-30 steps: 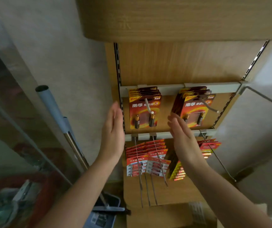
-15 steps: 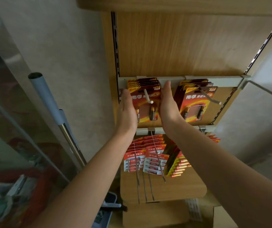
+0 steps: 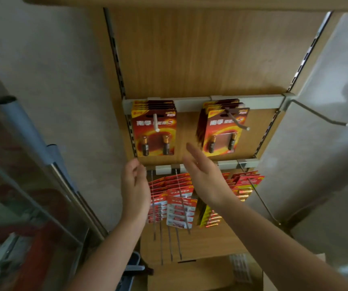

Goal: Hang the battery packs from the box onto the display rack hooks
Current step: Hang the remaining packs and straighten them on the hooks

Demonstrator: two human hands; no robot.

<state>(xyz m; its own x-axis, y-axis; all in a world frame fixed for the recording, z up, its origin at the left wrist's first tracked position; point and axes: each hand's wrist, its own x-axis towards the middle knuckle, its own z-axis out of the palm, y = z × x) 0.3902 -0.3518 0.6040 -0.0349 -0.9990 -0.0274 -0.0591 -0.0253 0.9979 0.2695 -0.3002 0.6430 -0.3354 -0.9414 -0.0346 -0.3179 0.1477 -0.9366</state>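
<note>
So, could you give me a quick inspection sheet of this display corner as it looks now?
Surface: wooden back panel carrying grey rails and hooks.
Job's things: dark red battery packs hang on the upper hooks in a left stack and a right stack; red and white packs hang on lower hooks; the far right hook is bare.
Clutter: grey pole leans at left; blue bin below.
Grippers (hands): left hand loosely curled, right hand flat; both empty, below the upper packs.
Cables: nothing seen.
Surroundings: pale wall at left; wooden shelf overhead.
</note>
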